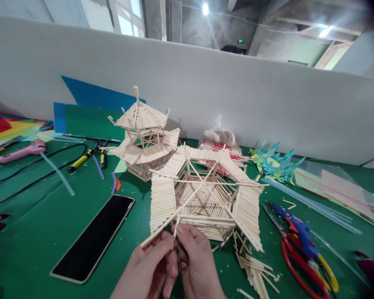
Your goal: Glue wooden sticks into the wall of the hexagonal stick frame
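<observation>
A hexagonal pavilion model of thin wooden sticks (pixel 162 199) stands before me, its roof ring open in the middle and crossed by long sticks. At its front edge, my left hand (pixel 156 261) and my right hand (pixel 195 259) come together, fingers closed. A short wooden stick (pixel 175 229) stands nearly upright between them, pinched at the fingertips. Against my left fingers lies the end of a long crossing stick (pixel 152 238). My lower fingers are partly hidden behind one another. Behind on the left is a finished-looking stick pagoda (pixel 143 116) with a pointed roof.
Left are a phone (pixel 93 238), a pink glue gun (pixel 21 152) and yellow-black pliers (pixel 80 160). Right are red-handled scissors (pixel 299 257), a blue glue gun (pixel 299 228), glue sticks (pixel 318 205) and a paper ornament (pixel 276 162). Loose sticks (pixel 255 270) lie front right; a white partition (pixel 187 83) stands behind.
</observation>
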A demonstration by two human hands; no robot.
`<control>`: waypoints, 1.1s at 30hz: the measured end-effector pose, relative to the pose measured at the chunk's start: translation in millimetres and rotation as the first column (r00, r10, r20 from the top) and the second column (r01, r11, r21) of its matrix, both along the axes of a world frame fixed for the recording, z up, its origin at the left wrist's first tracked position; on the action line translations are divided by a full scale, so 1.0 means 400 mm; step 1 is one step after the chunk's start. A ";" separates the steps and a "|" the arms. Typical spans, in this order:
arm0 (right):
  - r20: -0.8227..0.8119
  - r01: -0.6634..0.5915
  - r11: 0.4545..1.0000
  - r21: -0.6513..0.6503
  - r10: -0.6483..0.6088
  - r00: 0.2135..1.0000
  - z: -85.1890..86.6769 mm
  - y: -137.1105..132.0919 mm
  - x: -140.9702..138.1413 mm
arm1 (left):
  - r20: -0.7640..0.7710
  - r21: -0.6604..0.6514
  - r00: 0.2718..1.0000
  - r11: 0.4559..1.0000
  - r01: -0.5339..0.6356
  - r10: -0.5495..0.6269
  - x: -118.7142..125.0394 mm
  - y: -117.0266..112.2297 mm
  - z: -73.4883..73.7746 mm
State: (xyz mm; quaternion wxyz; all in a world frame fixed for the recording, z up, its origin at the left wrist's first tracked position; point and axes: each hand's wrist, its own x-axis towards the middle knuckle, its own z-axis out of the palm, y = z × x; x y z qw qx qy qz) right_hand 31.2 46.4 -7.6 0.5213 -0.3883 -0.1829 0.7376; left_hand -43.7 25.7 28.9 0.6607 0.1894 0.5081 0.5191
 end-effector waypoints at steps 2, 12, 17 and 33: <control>0.007 0.011 1.000 -0.006 -0.011 1.000 0.000 0.001 0.000 | -0.005 0.011 1.000 1.000 -0.004 0.004 0.001 0.001 0.000; 0.016 -0.003 1.000 -0.016 0.004 1.000 -0.004 0.003 0.000 | -0.020 0.007 1.000 1.000 -0.013 0.013 0.004 0.001 0.002; 0.015 0.006 1.000 -0.008 -0.006 1.000 -0.004 0.003 0.000 | -0.004 0.011 1.000 1.000 -0.005 0.006 0.003 0.003 -0.001; 0.021 0.004 1.000 0.001 -0.004 1.000 -0.002 0.002 0.000 | 0.025 0.023 1.000 1.000 0.002 -0.003 0.005 0.006 0.000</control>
